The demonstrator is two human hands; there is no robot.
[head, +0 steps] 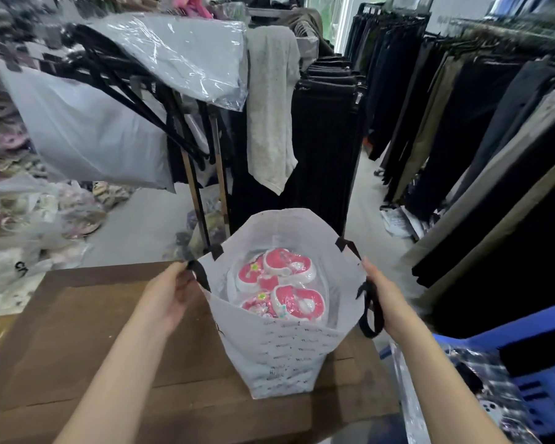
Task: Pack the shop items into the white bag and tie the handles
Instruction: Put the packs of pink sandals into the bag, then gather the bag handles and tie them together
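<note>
Here both hands hold the white bag point(282, 357) open.

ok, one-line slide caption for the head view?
Left hand and right hand hold the black handles of the white bag open on a brown table, pink wrapped items inside.

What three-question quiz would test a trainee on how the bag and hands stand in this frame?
1. True or false: the white bag stands upright and open on the brown table.
2. What lies inside the bag? A) folded black trousers B) pink and white items in clear wrap C) nothing
3. What does each hand grip?

Key
1. True.
2. B: the pink and white items sit at the bottom.
3. The left hand grips the left black handle; the right hand grips the right black handle. The handles are apart, not tied.
</note>
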